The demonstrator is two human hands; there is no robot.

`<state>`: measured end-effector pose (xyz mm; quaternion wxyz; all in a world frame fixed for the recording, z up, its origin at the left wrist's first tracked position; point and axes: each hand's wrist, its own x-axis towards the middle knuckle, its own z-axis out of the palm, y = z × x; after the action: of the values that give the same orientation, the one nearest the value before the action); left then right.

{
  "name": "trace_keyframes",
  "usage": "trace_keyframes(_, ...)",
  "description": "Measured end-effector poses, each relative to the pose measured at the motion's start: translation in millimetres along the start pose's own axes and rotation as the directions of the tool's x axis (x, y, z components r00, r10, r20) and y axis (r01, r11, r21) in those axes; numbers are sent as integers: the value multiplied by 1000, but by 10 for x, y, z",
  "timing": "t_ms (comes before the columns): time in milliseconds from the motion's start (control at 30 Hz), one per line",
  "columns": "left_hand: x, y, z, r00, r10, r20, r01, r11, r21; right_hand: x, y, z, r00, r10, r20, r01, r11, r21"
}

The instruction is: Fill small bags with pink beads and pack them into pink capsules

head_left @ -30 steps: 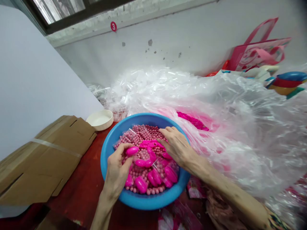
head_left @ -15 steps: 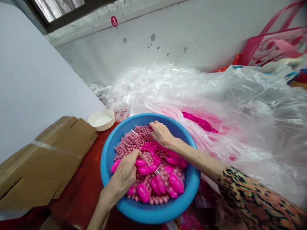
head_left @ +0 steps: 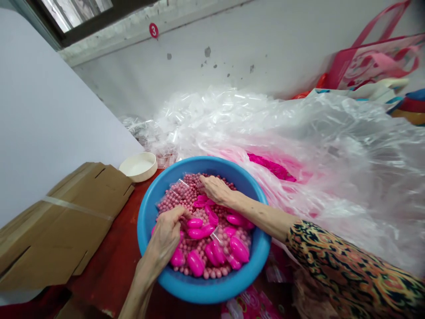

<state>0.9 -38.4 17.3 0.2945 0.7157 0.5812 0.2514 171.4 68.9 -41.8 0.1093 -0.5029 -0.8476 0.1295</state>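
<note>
A blue plastic basin [head_left: 146, 208] holds many small pink beads [head_left: 186, 188], glossy hot-pink plastic pieces [head_left: 195, 262] and some clear plastic bags [head_left: 219, 239] with beads inside. My left hand [head_left: 168, 230] is over the near left part of the basin, fingers bent and closed beside a hot-pink piece [head_left: 195, 223]; what they pinch is hidden. My right hand [head_left: 215, 189] reaches across from the right to the beads at the far side. Its thumb and fingers are drawn together at the beads, and I cannot see what lies between them.
A shallow white lid-like dish [head_left: 138, 166] stands behind the basin on the red table [head_left: 122, 248]. Flattened cardboard [head_left: 66, 226] lies left. Crumpled clear plastic bags [head_left: 299, 128] fill the back and right. A pink tote bag [head_left: 368, 62] sits far right, and printed pink packets [head_left: 249, 305] lie in front.
My right hand has moved a little left and nearer within the beads. My left hand has shifted slightly left. The whole view has moved slightly.
</note>
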Motion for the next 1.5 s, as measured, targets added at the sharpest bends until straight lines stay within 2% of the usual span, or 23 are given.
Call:
trace_keyframes(200,5,-36,-4,998,-34,-61,32,999,-35,49,26,7,999,14,-34,-14,1000,-6)
trace_keyframes(400,12,-62,3,992,-59,-113,42,989,-144,27,13,-27,995,-16,-94,16,1000,-8)
trace_keyframes(600,20,-94,23,990,-62,-126,32,973,-229,-4,-19,88,986,-90,-139,95,995,28)
trace_keyframes(733,11,-139,23,983,-88,-163,38,957,-287,39,23,133,982,-71,-174,87,992,89)
trace_keyframes(900,41,-140,20,963,-136,-230,32,914,-405,31,-72,-68,967,-20,-255,79,972,222)
trace_keyframes(1067,74,-93,25,956,-165,-241,14,849,-529,-252,-521,-399,947,-81,-312,203,902,382)
trace_keyframes(1167,49,-50,16,976,-129,-175,3,812,-584,-396,-697,-523,944,-164,-286,284,846,451)
trace_keyframes(1233,19,-30,4,982,-116,-150,0,792,-610,-403,-679,-532,945,-200,-258,304,827,473)
trace_keyframes(1367,-41,-40,-18,969,-134,-208,-23,788,-616,-326,-398,-360,957,-269,-109,289,858,424)
trace_keyframes(1500,-83,-84,-15,960,-158,-232,-19,787,-617,-360,-121,-154,941,-329,78,293,908,300)
